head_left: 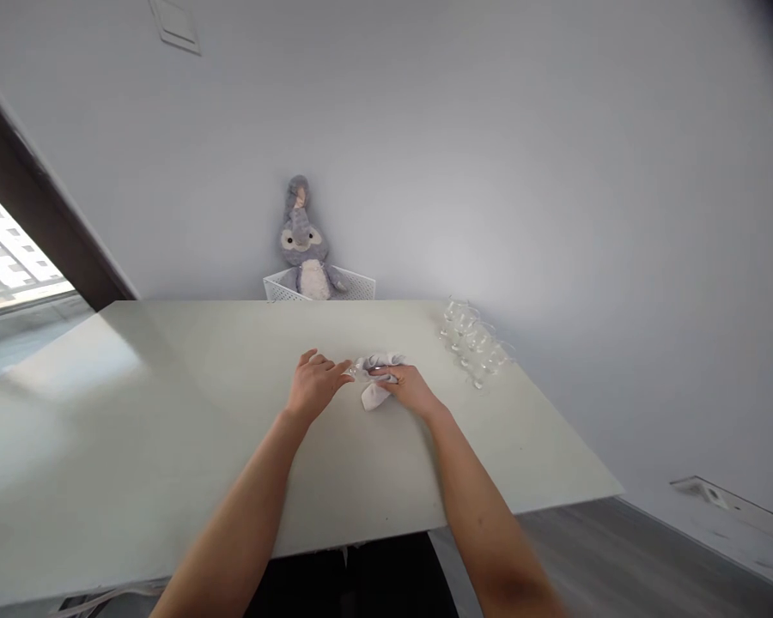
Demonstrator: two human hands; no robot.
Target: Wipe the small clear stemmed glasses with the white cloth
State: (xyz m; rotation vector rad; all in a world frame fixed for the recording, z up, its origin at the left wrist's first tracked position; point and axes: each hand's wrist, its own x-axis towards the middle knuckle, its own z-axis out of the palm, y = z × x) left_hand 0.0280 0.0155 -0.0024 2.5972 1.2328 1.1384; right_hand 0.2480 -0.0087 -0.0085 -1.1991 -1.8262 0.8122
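Observation:
My left hand (315, 384) pinches one end of a small clear glass (356, 371) between thumb and fingers, low over the middle of the table. A whitish-grey cloth (375, 396) is bunched about the other end of the glass, and one part of it hangs toward me. My right hand (407, 386) is closed on this cloth, with the fingers pressed into its folds. The cloth and fingers hide much of the glass.
Several clear glasses (473, 335) stand in rows near the table's right edge. Behind the far edge of the white table (186, 446), a grey plush toy (313, 279) sits in a white perforated basket (361, 286) by the wall.

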